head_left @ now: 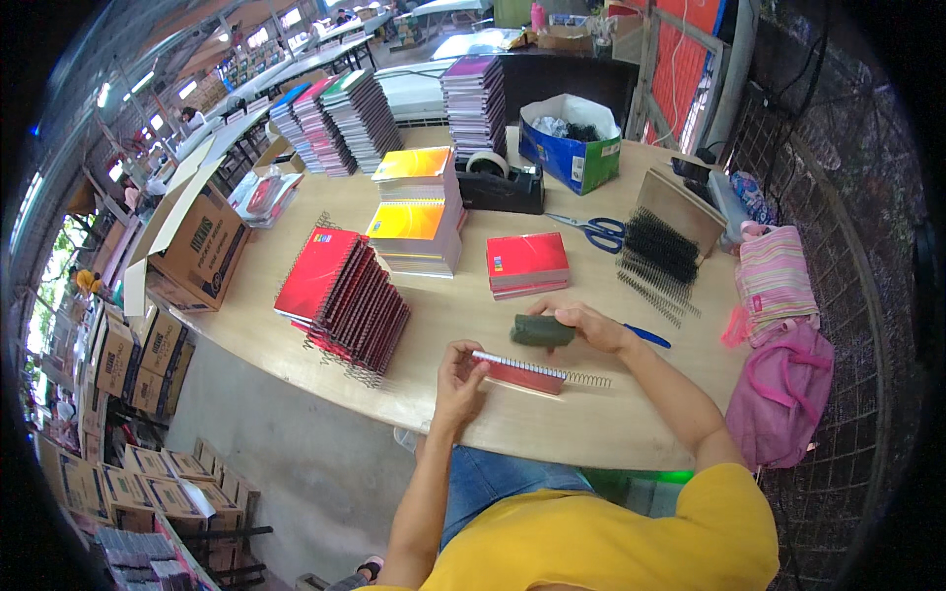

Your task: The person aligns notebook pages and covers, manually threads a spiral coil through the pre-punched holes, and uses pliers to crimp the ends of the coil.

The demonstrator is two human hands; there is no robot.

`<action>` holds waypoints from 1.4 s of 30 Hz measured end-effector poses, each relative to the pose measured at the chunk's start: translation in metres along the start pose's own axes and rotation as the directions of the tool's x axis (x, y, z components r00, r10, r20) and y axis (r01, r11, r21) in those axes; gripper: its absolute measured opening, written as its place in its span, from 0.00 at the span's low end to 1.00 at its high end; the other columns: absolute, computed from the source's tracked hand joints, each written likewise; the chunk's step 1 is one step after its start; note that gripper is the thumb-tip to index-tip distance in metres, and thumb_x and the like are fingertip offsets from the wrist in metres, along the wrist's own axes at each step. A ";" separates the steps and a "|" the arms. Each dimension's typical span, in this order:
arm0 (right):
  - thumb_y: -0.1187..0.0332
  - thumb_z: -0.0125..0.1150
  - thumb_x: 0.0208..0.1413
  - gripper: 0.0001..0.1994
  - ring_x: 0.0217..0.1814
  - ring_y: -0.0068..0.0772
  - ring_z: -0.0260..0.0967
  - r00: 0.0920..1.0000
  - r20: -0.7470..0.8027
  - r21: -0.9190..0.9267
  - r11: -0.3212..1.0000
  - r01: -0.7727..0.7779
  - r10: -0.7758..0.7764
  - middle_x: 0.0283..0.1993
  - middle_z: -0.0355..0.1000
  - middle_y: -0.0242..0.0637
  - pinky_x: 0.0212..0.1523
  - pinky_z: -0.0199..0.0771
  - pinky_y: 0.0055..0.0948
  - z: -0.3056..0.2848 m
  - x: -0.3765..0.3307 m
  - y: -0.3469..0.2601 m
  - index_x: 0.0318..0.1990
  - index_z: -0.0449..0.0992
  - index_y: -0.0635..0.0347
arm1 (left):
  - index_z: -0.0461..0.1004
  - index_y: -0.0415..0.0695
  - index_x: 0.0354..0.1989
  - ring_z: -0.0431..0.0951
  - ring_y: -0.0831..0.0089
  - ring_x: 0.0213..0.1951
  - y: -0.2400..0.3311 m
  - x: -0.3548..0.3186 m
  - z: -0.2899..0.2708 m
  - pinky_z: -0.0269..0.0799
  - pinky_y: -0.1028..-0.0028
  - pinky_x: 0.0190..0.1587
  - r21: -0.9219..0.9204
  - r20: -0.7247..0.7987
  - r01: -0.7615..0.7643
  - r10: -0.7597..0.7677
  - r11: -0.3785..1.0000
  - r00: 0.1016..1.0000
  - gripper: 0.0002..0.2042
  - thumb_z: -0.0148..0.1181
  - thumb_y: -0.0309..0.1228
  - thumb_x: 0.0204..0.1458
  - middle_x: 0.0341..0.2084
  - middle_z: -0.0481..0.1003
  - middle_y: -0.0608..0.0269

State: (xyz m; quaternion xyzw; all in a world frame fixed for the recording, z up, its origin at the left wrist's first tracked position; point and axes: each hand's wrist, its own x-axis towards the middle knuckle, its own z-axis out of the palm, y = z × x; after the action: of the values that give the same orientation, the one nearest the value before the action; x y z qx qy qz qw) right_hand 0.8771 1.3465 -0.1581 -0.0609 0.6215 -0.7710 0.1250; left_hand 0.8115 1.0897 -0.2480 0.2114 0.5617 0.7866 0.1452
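My left hand (457, 379) is closed on the left end of a small red notebook (520, 376), tilted up on its edge above the table. A wire spiral coil (587, 379) runs along the notebook's upper edge and sticks out past its right end. In my right hand (589, 327) is a dark green block (541, 331), its material unclear, held just above the coil. Beyond it lies a low stack of red notebooks (528, 264). To the left stands a taller pile of red notebooks (340, 286) with coils poking out along their edges.
Behind are yellow notebook stacks (414, 234), a tape dispenser (501, 185) and a blue-green box (572, 148). At right lie blue scissors (597, 231), loose black coils (658, 251), a blue pen (647, 336) and pink bags (783, 384). An opened carton (202, 246) stands at the left edge.
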 end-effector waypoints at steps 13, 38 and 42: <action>0.53 0.48 0.68 0.22 0.45 0.36 0.73 1.000 -0.024 -0.287 0.958 -0.014 0.007 0.45 0.74 0.44 0.47 0.74 0.36 0.001 0.022 0.018 0.51 0.76 0.66 | 0.67 0.43 0.47 0.75 0.77 0.38 0.010 0.011 0.000 0.76 0.77 0.41 -0.123 0.012 0.073 -0.073 0.990 0.997 0.20 0.65 0.13 0.48 0.37 0.73 0.65; 0.55 0.68 0.50 0.24 0.60 0.37 0.66 0.796 0.272 -0.947 -0.298 0.122 -0.541 0.49 0.70 0.36 0.68 0.52 0.66 0.054 -0.031 -0.069 0.54 0.75 0.51 | 0.59 0.39 0.67 0.77 0.81 0.37 0.072 -0.002 0.032 0.74 0.80 0.42 0.029 -0.035 0.055 -0.054 0.998 0.998 0.31 0.63 0.18 0.54 0.37 0.80 0.58; 0.59 0.63 0.52 0.18 0.61 0.31 0.66 0.728 0.475 -0.846 -0.483 0.225 -0.494 0.49 0.70 0.29 0.71 0.45 0.70 0.058 -0.015 -0.079 0.51 0.76 0.49 | 0.59 0.41 0.67 0.75 0.83 0.33 0.076 -0.003 0.037 0.72 0.83 0.36 0.027 -0.041 0.059 -0.058 0.998 0.997 0.32 0.63 0.18 0.54 0.35 0.79 0.60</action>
State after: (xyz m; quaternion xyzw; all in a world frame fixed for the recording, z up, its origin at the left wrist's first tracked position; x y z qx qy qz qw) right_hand 0.8962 1.3116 -0.0674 -0.2850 0.9039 0.0501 -0.3150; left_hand 0.8331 1.0936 -0.1668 0.1811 0.5816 0.7779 0.1540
